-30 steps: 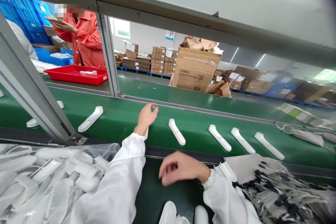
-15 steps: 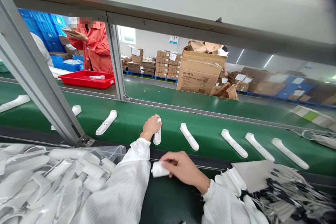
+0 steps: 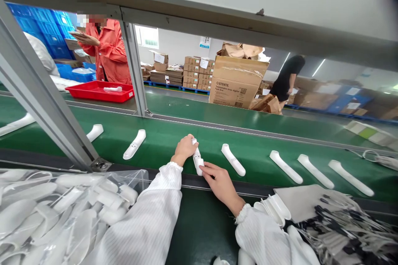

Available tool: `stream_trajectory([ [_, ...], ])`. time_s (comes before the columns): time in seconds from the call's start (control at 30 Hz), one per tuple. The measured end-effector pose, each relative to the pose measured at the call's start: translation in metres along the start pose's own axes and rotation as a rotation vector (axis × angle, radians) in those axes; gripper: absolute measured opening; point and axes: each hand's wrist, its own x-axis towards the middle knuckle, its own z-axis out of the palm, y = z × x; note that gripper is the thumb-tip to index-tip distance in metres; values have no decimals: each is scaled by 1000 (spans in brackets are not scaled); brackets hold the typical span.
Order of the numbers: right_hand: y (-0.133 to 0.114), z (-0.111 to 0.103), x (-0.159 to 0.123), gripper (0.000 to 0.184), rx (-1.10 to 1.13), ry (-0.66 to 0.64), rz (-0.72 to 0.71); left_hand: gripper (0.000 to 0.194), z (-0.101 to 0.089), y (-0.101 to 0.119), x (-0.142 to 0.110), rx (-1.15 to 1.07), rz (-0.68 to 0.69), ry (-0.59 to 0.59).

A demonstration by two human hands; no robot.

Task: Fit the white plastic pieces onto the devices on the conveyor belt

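My left hand (image 3: 185,149) is closed round the upper end of a white angled handset housing (image 3: 197,160), which lies on the green conveyor belt. Between the fingertips and thumb of my right hand (image 3: 219,182) is a small white cover (image 3: 200,166), set against the housing's lower end. Whether the cover is seated there I cannot tell. Farther right on the belt lies another white housing (image 3: 233,160); one more housing (image 3: 134,144) rests to the left with its recessed inner side up.
Clear bags of white plastic parts (image 3: 71,211) fill the near left. At right sit grey cuffs and dark cables (image 3: 345,223). A metal post (image 3: 49,87) crosses the left side. Beyond the belt are a red tray (image 3: 99,96), a person in red, another in black, and cartons (image 3: 238,78).
My right hand has moved up and forward, bringing the white cover to the housing. The housings on the belt have shifted right, and my left hand with them. A person in black has appeared behind.
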Motion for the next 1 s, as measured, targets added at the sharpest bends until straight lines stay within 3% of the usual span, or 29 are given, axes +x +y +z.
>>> stream_trajectory([
  [0.1,-1,0,-1,33,-81,-57,-18,24,1,1,-1,-39,-14,-8],
  [0.3,1,-3,3,32,-260,-50,-16,20,9,4,-4,-72,31,10],
  [0.67,15,-12,12,32,-328,-59,100,19,26,19,1,-31,119,-25],
  [0.77,10,-19,13,31,-340,-65,111,23,28,20,3,-140,140,-50],
  [0.87,-1,-41,14,28,-243,-45,106,40,28,17,5,-315,96,-92],
  [1.0,-10,-111,-4,31,-187,88,203,50,20,9,8,-296,84,26],
])
